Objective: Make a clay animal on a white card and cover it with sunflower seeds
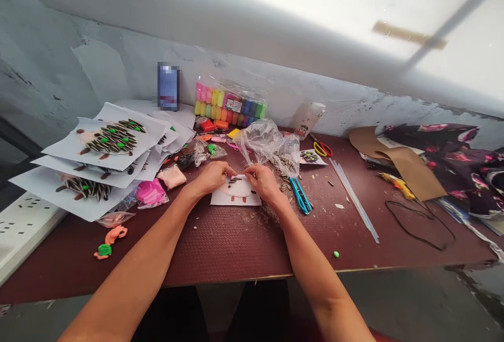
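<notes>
A white paper card (220, 200) lies on the table in front of me, bearing a pale pink clay hedgehog shape (235, 190) with brown feet along its lower edge. A few striped sunflower seeds (235, 179) sit on the upper part of the clay. My left hand (214, 177) rests at the card's upper left, fingers bent and closed over the clay. At the upper right, my right hand (263, 180) has thumb and forefinger pinched together above the clay. Anything small inside either set of fingers is hidden.
Loose sunflower seeds (286, 163) spill from a clear plastic bag (260, 140). A blue utility knife (300, 195), scissors (323, 148) and glue sticks (356, 203) lie rightward, near a yellow glue gun (398, 184). Stacked hedgehog cards (51, 148) and pink clay (151, 193) are left.
</notes>
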Tool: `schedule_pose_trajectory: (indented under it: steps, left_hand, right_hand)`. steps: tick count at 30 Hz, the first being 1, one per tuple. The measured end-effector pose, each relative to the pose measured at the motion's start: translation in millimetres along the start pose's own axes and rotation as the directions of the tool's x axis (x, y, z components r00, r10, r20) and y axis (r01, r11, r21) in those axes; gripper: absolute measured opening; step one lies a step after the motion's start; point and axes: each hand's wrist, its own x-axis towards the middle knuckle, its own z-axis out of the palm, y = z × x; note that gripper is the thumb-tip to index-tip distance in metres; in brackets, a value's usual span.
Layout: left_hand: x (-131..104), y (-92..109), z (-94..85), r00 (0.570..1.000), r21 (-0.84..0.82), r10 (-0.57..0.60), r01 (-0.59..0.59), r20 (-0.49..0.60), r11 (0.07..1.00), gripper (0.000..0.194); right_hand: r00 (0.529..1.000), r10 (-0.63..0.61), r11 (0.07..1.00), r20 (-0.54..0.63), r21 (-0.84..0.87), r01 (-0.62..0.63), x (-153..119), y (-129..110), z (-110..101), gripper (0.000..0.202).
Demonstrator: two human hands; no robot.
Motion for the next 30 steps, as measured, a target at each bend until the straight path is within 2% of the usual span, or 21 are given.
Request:
schedule_pose_trajectory:
  steps: [6, 11, 14, 23, 30]
  left_hand:
    - [2, -5, 5.1, 1.0, 0.012, 0.01, -0.01, -0.021, 1.0, 0.051]
    - [2, -4, 5.5, 1.0, 0.034, 0.007, -0.006, -0.02, 0.999, 0.051]
    - [1, -3, 4.4, 1.0, 0.046, -0.001, 0.001, -0.006, 0.999, 0.049]
    - [2, -3, 5.5, 1.0, 0.054, -0.004, 0.005, -0.002, 0.999, 0.048]
    - [1, -1, 2.0, 1.0, 0.052, -0.004, 0.004, 0.019, 0.999, 0.048]
  right_hand:
    - [0.979, 0.123, 0.987, -0.164, -0.084, -0.138, 0, 13, -6, 0.025]
    - [0.954, 0.22, 0.947, -0.203, -0.19, -0.259, -1, 27, -14, 0.024]
    - [0.944, 0.224, 0.933, -0.243, -0.225, -0.279, -2, 35, -18, 0.025]
    - [0.936, 0.301, 0.911, -0.181, -0.236, -0.338, 0, 34, -23, 0.03]
    - [0.94, 0.321, 0.861, -0.114, -0.379, -0.34, -1, 30, -26, 0.034]
